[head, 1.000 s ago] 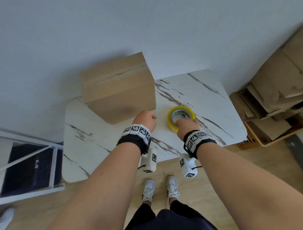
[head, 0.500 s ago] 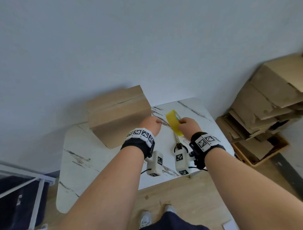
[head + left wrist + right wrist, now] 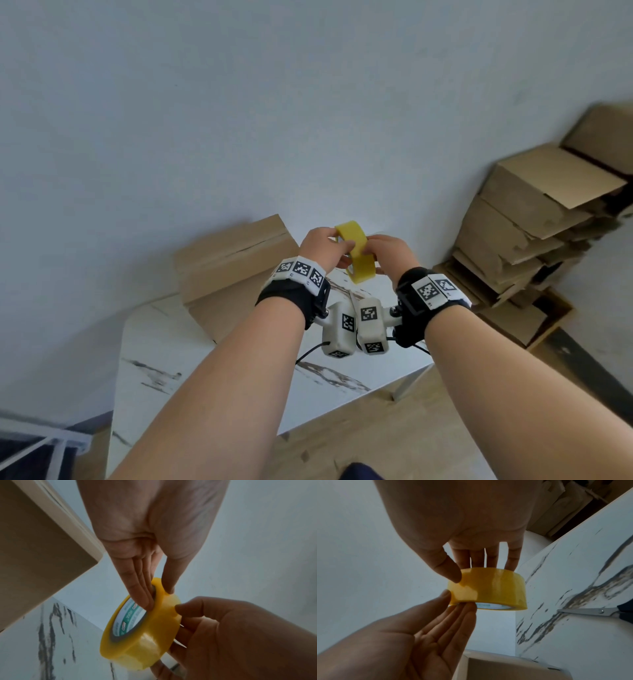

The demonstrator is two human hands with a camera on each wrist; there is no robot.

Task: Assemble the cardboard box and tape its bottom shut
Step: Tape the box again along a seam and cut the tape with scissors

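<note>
A yellow tape roll (image 3: pixel 358 260) hangs in the air above the table, held between both hands. My left hand (image 3: pixel 325 246) pinches its rim, thumb on the outer face and fingers inside the core (image 3: pixel 137 609). My right hand (image 3: pixel 387 250) grips the roll (image 3: pixel 491 589) across its width, thumb on one edge and fingers behind the other. The brown cardboard box (image 3: pixel 233 270) stands on the marble table (image 3: pixel 205 377) to the left of the hands, folded flaps on top with an open seam between them. Neither hand touches it.
Scissors (image 3: pixel 590 612) lie on the table under the right hand. A heap of cardboard boxes (image 3: pixel 531 222) is stacked on the floor at the right, against the wall. A white metal frame (image 3: pixel 44 445) stands at the lower left.
My right hand has lifted the tape roll off the table. My left hand has left the box's side and taken hold of the roll's rim. The head view has tilted upward.
</note>
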